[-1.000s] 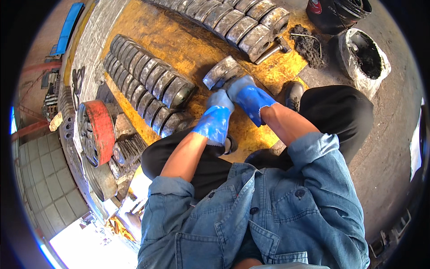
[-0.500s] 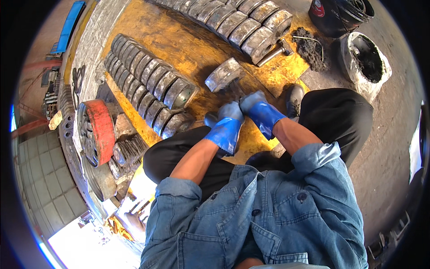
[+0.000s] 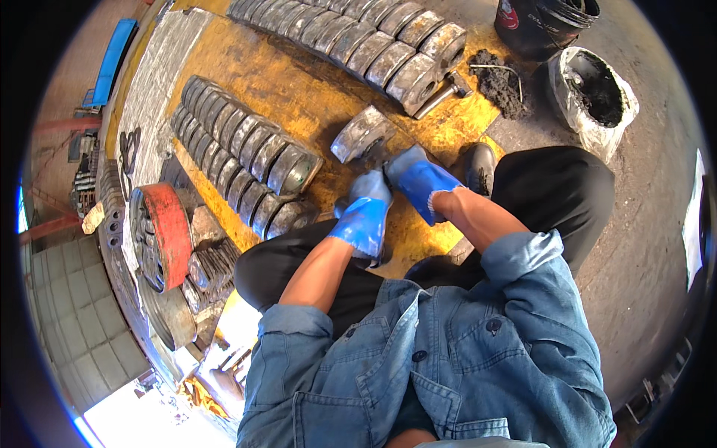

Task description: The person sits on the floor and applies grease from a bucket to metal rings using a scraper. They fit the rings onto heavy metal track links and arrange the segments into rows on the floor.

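A single thick, worn metal ring (image 3: 361, 134) stands on the yellow floor just beyond my hands. Both hands wear blue rubber gloves, greyed at the fingers. My left hand (image 3: 369, 191) is closed low, close to the near side of the ring. Beside it, my right hand (image 3: 411, 164) is also closed, its fingertips meeting the left ones near a dark patch at the ring's base. Whatever lies between the fingers is hidden. A hammer (image 3: 442, 95) lies past the ring, to the right.
Rows of similar metal rings (image 3: 261, 145) stand at left, and longer rows (image 3: 358, 48) farther off. Right of the hammer are a dark clumpy heap (image 3: 502, 88), a black bucket (image 3: 534, 33) and a white-lined container (image 3: 609, 138). A red-rimmed drum (image 3: 168, 235) sits left.
The whole view has shifted slightly, moving the scene left and a little down. My hands stay together beside the same ring, with little change in their pose.
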`<state>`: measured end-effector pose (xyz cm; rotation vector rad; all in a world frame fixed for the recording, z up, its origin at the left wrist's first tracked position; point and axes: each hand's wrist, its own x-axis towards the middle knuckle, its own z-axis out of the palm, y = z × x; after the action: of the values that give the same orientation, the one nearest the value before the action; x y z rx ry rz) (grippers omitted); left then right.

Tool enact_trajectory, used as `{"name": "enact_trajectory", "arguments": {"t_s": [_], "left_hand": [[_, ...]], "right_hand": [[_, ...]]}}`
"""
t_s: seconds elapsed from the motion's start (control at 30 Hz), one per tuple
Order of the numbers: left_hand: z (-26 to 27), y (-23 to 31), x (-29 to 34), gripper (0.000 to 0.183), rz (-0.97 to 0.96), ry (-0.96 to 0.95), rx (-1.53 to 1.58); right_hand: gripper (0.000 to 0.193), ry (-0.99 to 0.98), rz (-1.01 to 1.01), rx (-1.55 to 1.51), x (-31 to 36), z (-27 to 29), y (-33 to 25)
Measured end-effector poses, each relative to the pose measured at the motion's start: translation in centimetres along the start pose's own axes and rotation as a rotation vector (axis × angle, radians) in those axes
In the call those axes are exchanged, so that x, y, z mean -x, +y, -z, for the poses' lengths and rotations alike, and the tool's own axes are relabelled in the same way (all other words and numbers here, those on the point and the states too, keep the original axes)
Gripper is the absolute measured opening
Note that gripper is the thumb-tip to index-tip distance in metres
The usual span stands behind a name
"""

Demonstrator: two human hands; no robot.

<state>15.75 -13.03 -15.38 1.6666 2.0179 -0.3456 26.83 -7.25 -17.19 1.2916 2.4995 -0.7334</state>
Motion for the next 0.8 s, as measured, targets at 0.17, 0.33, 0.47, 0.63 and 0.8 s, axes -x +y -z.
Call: {"name": "enact_trajectory", "arguments": {"t_s": [0.17, 0.33, 0.47, 0.63, 0.8], "left_hand": [[0.7, -2.1, 0.4, 0.062, -0.003, 0.029, 0.035], [1.8, -2.2, -0.5, 0.047, -0.06, 0.14, -0.002], [2.7, -2.4, -1.2, 0.039, -0.151, 0.208, -0.054], [3.8, -3.4, -1.8, 0.034, -0.188, 0.308, -0.023], [4.6, -3.9, -1.9, 0.036, -0.271, 0.351, -0.002]], "right_hand": [[0.033, -0.078, 0.241, -0.314, 2.0, 8.9, 2.5], [0.031, -0.018, -0.338, -1.38, -2.0, 8.6, 13.0], [0.032, -0.068, -0.685, -1.605, -3.3, 0.8, 20.6], [0.055, 0.08, -1.114, -1.544, -8.8, -3.4, 24.9], [0.05, 0.211, -1.037, -1.452, -15.7, -3.0, 27.7]]}}
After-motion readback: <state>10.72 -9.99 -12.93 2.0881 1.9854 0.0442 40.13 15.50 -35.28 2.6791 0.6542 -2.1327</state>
